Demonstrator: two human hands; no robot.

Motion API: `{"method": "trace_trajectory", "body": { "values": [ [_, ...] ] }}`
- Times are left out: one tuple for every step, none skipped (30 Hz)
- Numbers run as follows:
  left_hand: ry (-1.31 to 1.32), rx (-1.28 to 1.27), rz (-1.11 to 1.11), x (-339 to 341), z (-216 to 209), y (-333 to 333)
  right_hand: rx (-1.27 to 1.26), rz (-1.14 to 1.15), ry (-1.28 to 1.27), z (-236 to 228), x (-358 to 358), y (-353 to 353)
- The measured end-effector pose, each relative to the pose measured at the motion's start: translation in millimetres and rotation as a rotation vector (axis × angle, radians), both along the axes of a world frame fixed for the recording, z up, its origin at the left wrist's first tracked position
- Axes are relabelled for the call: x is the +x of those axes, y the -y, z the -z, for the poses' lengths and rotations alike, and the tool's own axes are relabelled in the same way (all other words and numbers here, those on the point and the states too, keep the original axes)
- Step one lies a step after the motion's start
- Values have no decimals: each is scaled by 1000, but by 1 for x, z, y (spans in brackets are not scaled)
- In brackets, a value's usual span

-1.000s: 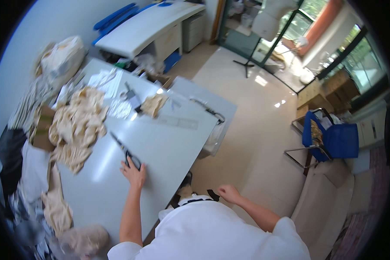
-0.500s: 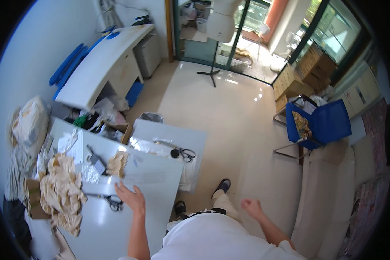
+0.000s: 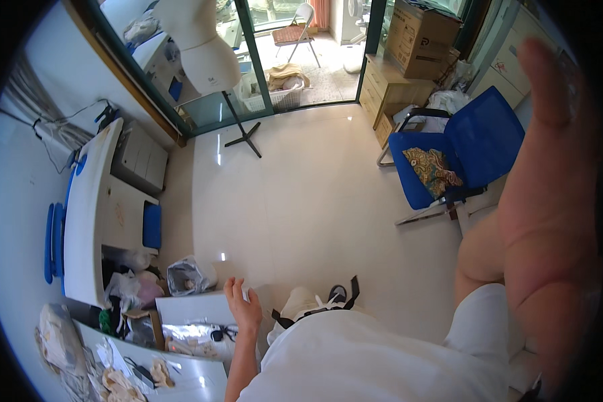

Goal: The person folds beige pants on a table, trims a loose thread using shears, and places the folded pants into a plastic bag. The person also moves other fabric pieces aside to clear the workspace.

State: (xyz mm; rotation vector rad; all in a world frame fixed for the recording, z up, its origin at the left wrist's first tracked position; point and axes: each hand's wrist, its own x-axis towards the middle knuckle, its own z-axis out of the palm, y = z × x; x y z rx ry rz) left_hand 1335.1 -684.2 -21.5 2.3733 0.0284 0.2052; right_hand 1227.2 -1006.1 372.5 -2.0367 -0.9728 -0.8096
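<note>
My left hand is open with fingers spread, holding nothing, over the far edge of a small white side table. My right hand is raised very close to the camera at the right rim. It is blurred, and nothing shows in it. A white work table at the lower left carries beige cloth pieces. My white shirt fills the bottom of the view.
A blue office chair with a patterned cloth stands at the right. A white dress form on a stand is by the glass doors. A white desk lines the left wall, a plastic bag near it. Cardboard box at the back.
The view has swung away from the work table toward the room. My left hand has left the scissors' side of the table. My right arm has risen up close to the camera.
</note>
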Motion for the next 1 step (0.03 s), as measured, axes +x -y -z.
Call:
{"method": "trace_trajectory", "body": {
  "values": [
    [-19,4,19,24,3,15,3,19,2,3,24,15]
  ]
}}
